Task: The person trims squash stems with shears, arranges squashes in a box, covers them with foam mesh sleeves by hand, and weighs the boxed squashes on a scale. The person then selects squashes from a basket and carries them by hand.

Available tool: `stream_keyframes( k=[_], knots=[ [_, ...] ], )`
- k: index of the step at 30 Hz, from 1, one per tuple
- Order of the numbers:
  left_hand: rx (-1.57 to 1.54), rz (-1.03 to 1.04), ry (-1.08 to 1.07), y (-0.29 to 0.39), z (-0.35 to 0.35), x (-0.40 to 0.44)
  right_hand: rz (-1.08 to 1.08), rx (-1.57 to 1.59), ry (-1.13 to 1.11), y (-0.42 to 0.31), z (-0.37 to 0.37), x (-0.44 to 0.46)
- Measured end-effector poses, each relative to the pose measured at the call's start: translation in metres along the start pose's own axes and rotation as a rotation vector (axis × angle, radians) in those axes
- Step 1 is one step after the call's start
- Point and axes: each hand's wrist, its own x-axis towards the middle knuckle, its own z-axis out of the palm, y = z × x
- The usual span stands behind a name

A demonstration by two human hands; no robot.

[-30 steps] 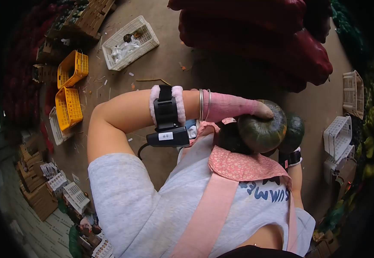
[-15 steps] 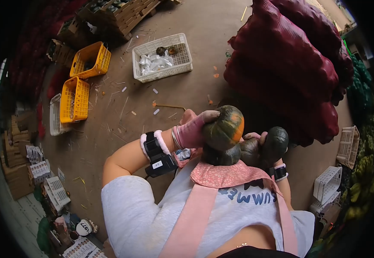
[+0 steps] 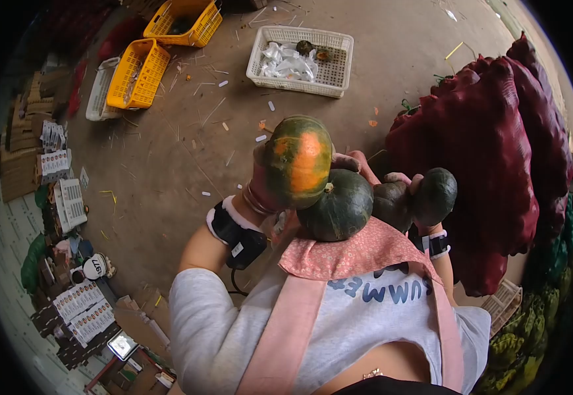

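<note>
My left hand [image 3: 262, 183], in a pink glove and mostly hidden, grips a green pumpkin [image 3: 278, 138] with a large orange patch facing up. Below and to the right of it, a dark green pumpkin [image 3: 339, 207] with a short stem rests against the pink flowered apron [image 3: 352, 253]. Another dark pumpkin [image 3: 390, 203] lies beside that one, partly covered. On the right, my right hand [image 3: 415, 184] is closed around a small dark green pumpkin [image 3: 435, 197]; only some of its fingers show.
Large dark red mesh sacks [image 3: 471, 158] stand close on the right. Ahead on the floor is a white crate [image 3: 253, 69] with plastic and a few dark pieces inside. Yellow crates [image 3: 143, 85] stand at upper left, and stacked printed boxes [image 3: 79, 299] at lower left. Litter dots the floor.
My left hand has moved left with the pumpkin, which has turned so its orange patch faces me. The stemmed pumpkin below shows more fully. My view has shifted, with the crates higher in it.
</note>
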Motion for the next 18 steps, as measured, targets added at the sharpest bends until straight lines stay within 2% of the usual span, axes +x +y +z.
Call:
stream_keyframes(
  k=[3,6,8,9,11,12,13,14,16,17,18],
  knots=[
    [-0.379,0.068,-0.006,0.021,0.011,0.025,-0.029,-0.021,-0.110,-0.035,0.021,0.044],
    [-0.425,0.104,-0.128,0.026,0.005,0.033,-0.015,-0.029,-0.213,-0.063,0.030,0.077],
    [-0.451,0.104,-0.221,0.033,-0.004,0.039,-0.008,0.025,-0.277,-0.062,0.014,0.097],
    [-0.455,0.134,-0.265,0.037,-0.009,0.045,-0.015,0.065,-0.333,-0.054,-0.016,0.104],
    [-0.457,0.223,-0.346,0.042,-0.016,0.057,0.059,0.097,-0.237,-0.053,-0.059,0.107],
    [-0.408,0.208,-0.255,0.040,-0.027,0.055,0.137,0.093,-0.083,-0.055,-0.072,0.104],
    [-0.358,0.187,-0.165,0.038,-0.039,0.052,0.178,0.133,-0.030,-0.057,-0.065,0.111],
    [-0.245,0.094,0.045,0.021,-0.068,0.030,0.220,0.174,-0.061,-0.056,-0.058,0.121],
    [-0.094,-0.039,0.061,0.029,-0.109,0.030,0.265,0.248,-0.004,-0.054,-0.049,0.133],
    [-0.019,-0.106,0.062,0.034,-0.129,0.030,0.301,0.284,0.103,-0.045,-0.059,0.122],
    [-0.162,-0.147,0.069,0.025,-0.143,0.021,0.333,0.321,0.212,-0.035,-0.068,0.111]
  ],
)
